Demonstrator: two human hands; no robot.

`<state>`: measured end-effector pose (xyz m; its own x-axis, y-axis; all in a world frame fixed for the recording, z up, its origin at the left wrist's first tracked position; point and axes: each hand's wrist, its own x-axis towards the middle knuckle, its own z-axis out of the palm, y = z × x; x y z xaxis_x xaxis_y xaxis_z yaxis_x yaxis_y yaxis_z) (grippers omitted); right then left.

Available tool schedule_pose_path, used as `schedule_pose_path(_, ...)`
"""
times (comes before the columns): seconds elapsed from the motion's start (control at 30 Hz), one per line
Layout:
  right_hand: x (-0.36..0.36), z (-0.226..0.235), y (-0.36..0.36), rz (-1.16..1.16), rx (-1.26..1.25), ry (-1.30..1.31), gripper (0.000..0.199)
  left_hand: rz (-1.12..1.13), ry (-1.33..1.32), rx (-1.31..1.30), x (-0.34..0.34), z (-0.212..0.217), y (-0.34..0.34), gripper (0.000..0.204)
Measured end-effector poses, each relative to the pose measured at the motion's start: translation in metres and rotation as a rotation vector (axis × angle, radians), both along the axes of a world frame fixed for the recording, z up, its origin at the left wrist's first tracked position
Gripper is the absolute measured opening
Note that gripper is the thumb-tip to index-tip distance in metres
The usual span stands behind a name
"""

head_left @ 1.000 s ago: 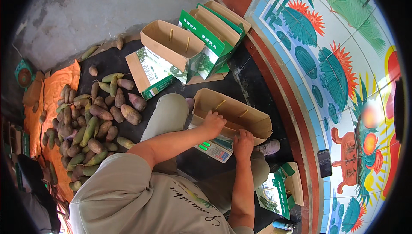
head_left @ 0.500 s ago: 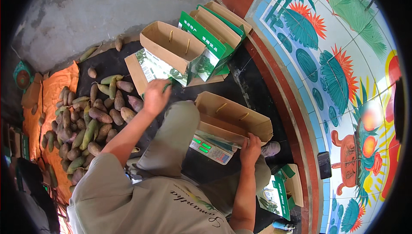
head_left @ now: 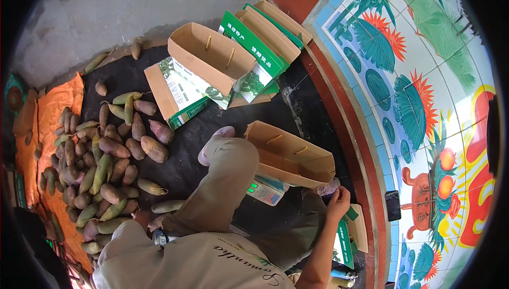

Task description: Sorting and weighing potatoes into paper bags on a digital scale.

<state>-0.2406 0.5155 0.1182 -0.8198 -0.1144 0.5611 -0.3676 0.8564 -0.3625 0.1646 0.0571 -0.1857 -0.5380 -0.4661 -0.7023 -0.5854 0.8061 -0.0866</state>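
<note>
My right hand [head_left: 338,203] hovers beside the open cardboard carton [head_left: 289,168], close to my right shoe [head_left: 328,186]. Its fingers are loosely bent, with nothing visible in them. The carton has two cord loops inside and sits over a digital scale [head_left: 266,193] with a green display; its inside shows no contents. On the left lies a heap of green and reddish-purple root vegetables [head_left: 108,164], which look like radishes. My left arm drops toward the heap's near edge. Of my left hand [head_left: 142,218] only a small patch of skin shows past the sleeve; its fingers are hidden.
Another open carton [head_left: 212,58] stands at the back on a flattened printed one [head_left: 180,95], next to several green-edged cartons [head_left: 260,40]. An orange sheet [head_left: 58,108] lies under part of the heap. A phone [head_left: 393,206] rests by the painted tile wall [head_left: 419,103] at right.
My left hand has drawn back from the flattened carton toward the vegetables near my body. My right hand has let go of the carton's rim and moved down and right.
</note>
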Motion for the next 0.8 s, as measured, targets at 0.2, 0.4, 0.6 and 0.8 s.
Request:
schedule_pose_path(0.2,0.004,0.001,0.016,-0.068,-0.007,-0.061,0.011,0.064,-0.006,0.084,0.03,-0.045,0.021,0.04)
schedule_pose_path(0.4,0.002,-0.008,0.016,-0.049,0.039,-0.081,0.009,0.139,-0.018,0.153,0.047,-0.068,0.043,0.039)
schedule_pose_path(0.6,0.001,-0.008,0.014,-0.062,0.056,-0.133,0.01,0.213,-0.042,0.203,0.061,-0.088,0.056,0.039)
schedule_pose_path(0.8,0.005,-0.006,0.005,-0.044,0.087,-0.116,0.009,0.274,-0.074,0.228,0.075,-0.103,0.053,0.038)
